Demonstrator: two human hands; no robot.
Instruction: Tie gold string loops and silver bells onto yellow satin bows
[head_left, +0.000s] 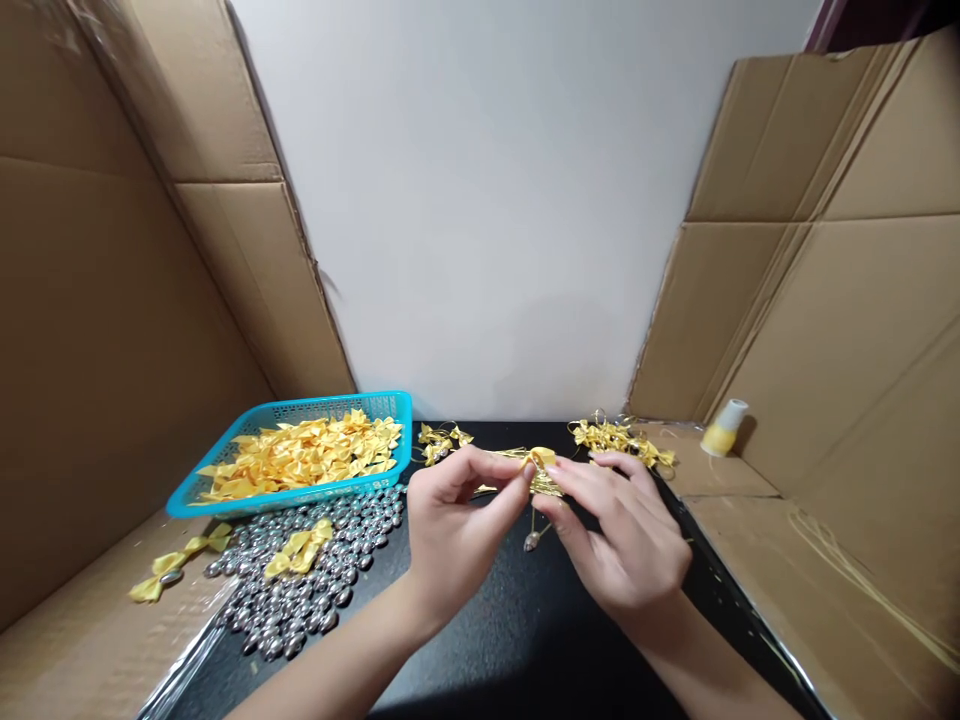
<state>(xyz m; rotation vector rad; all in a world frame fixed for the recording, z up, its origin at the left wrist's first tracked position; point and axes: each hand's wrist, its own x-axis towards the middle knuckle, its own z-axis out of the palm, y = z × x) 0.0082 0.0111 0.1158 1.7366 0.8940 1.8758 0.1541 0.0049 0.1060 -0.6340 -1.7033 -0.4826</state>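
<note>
Between my two hands is a yellow ribbon bow, held up over the middle of the black tabletop. My left hand pinches its left side between thumb and index finger. The fingertips of my right hand close on its right side. A silver bead hangs on a thin gold cord just below the bow. Behind the fingers lies a bundle of gold cord, partly hidden by both hands.
At left a blue basket holds many yellow bows. Silver beads spread in front of it, with loose bows on top. Corded bows lie at the back right. A yellow thread spool stands by the cardboard wall.
</note>
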